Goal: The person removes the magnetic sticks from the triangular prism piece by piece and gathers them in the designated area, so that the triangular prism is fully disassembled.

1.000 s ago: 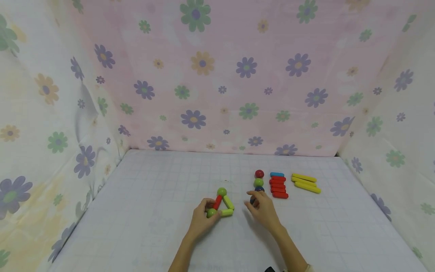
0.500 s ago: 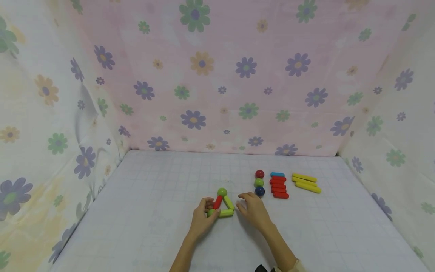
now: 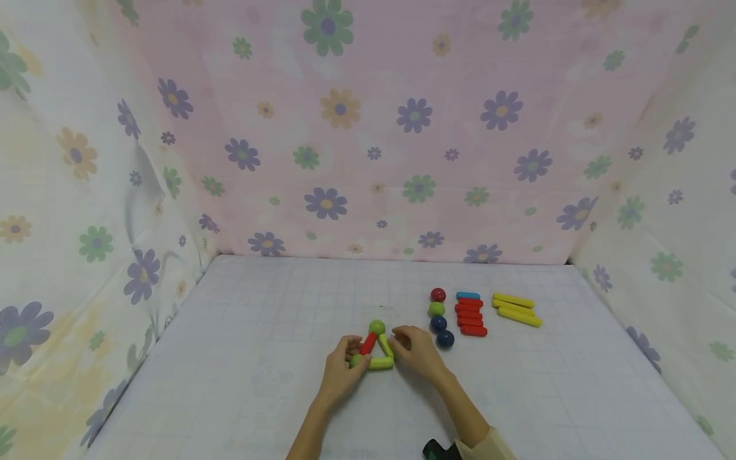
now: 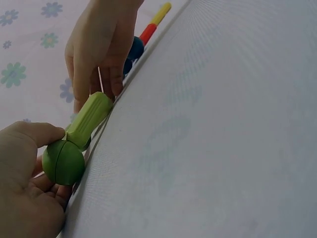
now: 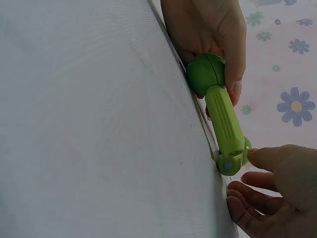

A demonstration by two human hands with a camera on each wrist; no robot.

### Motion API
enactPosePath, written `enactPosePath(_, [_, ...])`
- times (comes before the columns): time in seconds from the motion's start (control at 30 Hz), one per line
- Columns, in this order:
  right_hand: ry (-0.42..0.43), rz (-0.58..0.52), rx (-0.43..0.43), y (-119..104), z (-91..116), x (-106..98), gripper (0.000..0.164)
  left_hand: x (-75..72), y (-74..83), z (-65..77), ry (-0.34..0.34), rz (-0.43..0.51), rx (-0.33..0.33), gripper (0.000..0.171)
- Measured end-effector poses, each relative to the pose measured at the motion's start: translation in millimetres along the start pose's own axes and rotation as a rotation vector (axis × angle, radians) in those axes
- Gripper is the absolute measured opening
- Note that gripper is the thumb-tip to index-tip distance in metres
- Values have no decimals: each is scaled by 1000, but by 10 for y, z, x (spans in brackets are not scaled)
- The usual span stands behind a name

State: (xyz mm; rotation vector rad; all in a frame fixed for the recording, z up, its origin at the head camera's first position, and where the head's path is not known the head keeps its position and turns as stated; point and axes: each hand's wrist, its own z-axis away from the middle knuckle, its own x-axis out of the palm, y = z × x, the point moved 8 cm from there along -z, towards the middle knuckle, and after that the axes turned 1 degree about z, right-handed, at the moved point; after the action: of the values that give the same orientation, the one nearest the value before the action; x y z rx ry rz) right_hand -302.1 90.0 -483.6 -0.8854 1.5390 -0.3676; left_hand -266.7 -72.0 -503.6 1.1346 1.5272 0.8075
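Magnetic building pieces form a small triangle on the table. At its near left corner my left hand (image 3: 340,370) grips a green ball (image 4: 63,162), thumb against the joint with a light green rod (image 3: 381,363). A red rod (image 3: 368,344) runs from there to another green ball (image 3: 376,327) at the far corner. A second light green rod (image 3: 386,345) comes down the right side and meets the first rod end to end. By that corner is my right hand (image 3: 418,351), its fingers loosely bent and spread, thumb tip right at the rod's end in the right wrist view.
Right of my right hand, two dark blue balls (image 3: 445,339), a green ball (image 3: 436,310) and a red ball (image 3: 438,294) stand in a line. Beyond lie several red rods (image 3: 470,316), a blue rod (image 3: 468,295) and yellow rods (image 3: 513,309). Flowered cloth (image 3: 368,160) encloses the table.
My right hand has moved left from the dark blue balls to the triangle's right corner. The nearer dark blue ball, out of sight half a second ago, now shows. My left hand stays in place.
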Motion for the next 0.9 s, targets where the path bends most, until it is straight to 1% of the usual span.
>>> enactPosePath(0.1, [-31,-40,-13,-9,-17,52,29,2,9,-13,-1,-18,32,34])
enactPosePath(0.27, [-67,-40,-29,-29,-27,113,36,11,31,-56,-21,-64,53,34])
enactPosePath(0.37, [-79,-47,-39,-43,-27,135,37,22,53,-101,-40,-67,55,33])
enactPosePath(0.47, [-85,-52,-43,-55,-24,143,34,27,66,-161,-49,-48,48,32])
enactPosePath(0.57, [-85,-40,-48,-61,-18,145,32,31,69,-224,-42,-41,52,35])
enactPosePath(0.67, [-89,-33,-51,-62,-13,150,30,42,59,-289,-39,-59,53,40])
enactPosePath(0.77, [-96,-43,-51,-61,-10,156,29,76,35,-344,-65,-62,38,40])
enactPosePath(0.9, [-108,-52,-53,-54,-3,165,29,116,11,-396,-104,-54,22,35])
